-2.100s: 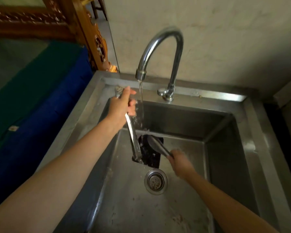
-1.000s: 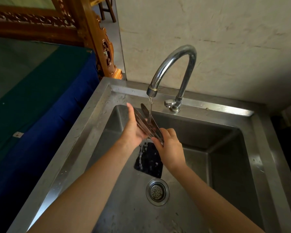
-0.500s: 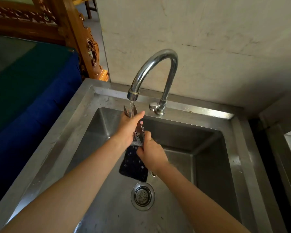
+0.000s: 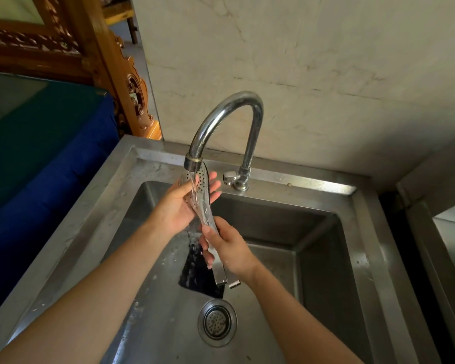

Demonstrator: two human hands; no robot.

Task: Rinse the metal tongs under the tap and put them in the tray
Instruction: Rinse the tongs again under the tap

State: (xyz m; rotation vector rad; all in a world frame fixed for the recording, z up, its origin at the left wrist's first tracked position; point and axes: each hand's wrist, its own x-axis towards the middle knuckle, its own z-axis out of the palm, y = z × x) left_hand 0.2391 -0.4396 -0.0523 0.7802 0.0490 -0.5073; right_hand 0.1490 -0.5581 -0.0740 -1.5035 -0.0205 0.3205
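Steel drain (image 4: 217,322) sits nearest us, at 6 o'clock in the sink (image 4: 323,258). Above it our right hand (image 4: 227,249) wraps its fingers around the tongs' handle end. The metal tongs (image 4: 204,206) slant toward 11 o'clock, perforated head under the tap (image 4: 229,122) stream, cupped by our left hand (image 4: 180,203), fingers loosely spread.

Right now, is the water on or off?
On. A clear stream runs from the tap spout onto the perforated tongs, and splashes show in the sink below.
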